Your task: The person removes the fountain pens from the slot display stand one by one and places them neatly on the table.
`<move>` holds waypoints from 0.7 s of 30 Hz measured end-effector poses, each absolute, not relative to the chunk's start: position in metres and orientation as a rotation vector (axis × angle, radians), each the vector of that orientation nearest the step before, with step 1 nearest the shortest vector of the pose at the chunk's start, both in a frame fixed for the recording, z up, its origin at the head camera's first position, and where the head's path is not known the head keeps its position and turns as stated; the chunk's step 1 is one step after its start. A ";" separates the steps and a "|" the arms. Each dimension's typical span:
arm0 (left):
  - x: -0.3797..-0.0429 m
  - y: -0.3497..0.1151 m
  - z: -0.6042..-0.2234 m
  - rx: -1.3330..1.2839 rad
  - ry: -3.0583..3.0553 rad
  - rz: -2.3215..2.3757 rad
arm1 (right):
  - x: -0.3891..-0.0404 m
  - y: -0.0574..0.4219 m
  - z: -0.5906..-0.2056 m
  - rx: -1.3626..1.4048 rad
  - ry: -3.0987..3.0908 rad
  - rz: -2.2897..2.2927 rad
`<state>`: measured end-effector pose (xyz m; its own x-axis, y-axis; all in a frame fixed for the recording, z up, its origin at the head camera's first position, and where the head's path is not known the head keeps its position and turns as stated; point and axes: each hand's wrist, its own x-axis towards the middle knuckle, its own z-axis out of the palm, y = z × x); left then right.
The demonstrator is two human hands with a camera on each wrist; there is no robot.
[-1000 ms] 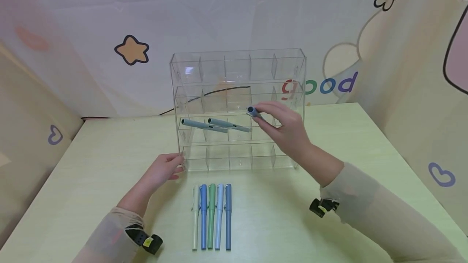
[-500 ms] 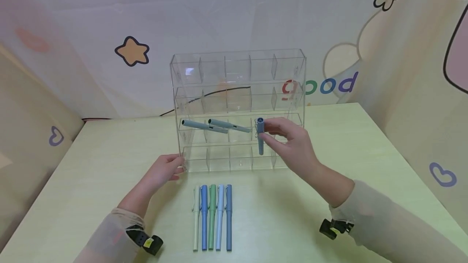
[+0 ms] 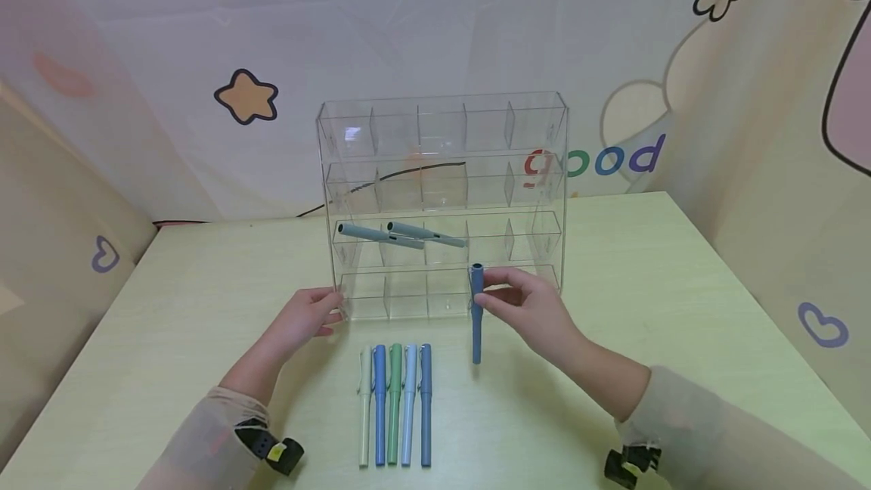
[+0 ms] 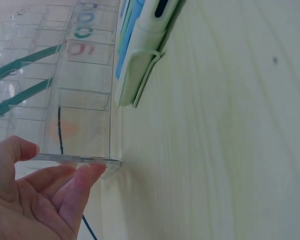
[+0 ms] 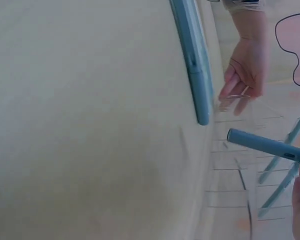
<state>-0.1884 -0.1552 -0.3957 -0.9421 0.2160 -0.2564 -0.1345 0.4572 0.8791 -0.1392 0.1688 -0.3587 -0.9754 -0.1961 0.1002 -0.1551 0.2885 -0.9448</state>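
Observation:
My right hand point(image 3: 534, 316) pinches a dark blue pen point(image 3: 477, 324) between thumb and fingers. The pen hangs nearly upright before the rack's bottom row, its lower end just above the table; in the right wrist view the same pen point(image 5: 260, 143) enters from the right edge. With thumb and fingers on either side, my left hand point(image 3: 302, 320) grips the lower left side panel of the clear acrylic rack point(image 3: 404, 307), plainly seen in the left wrist view as the hand point(image 4: 45, 200) holding the panel point(image 4: 80, 158). Two grey-blue pens point(image 3: 364, 233) lie slanted in the rack's third tier.
A row of several pens lies side by side on the table: a pale green pen point(image 3: 365, 407), a blue pen point(image 3: 379, 407), a green pen point(image 3: 394, 407), a light blue pen point(image 3: 408, 407) and a darker blue pen point(image 3: 426, 407). A patterned curtain point(image 3: 170, 97) stands behind the rack.
My right hand has come down from the rack's third tier to its bottom row. The pen in it has turned from pointing at the camera to nearly upright. The left hand stays put.

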 end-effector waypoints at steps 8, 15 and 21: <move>-0.189 -0.155 -0.396 0.072 2.381 1.479 | -0.135 0.166 -0.386 -0.174 2.345 -1.831; -0.188 -0.155 -0.396 0.067 2.378 1.476 | -0.134 0.160 -0.398 -0.168 2.242 -1.811; -0.187 -0.155 -0.395 0.061 2.371 1.476 | -0.132 0.157 -0.401 -0.183 2.192 -1.753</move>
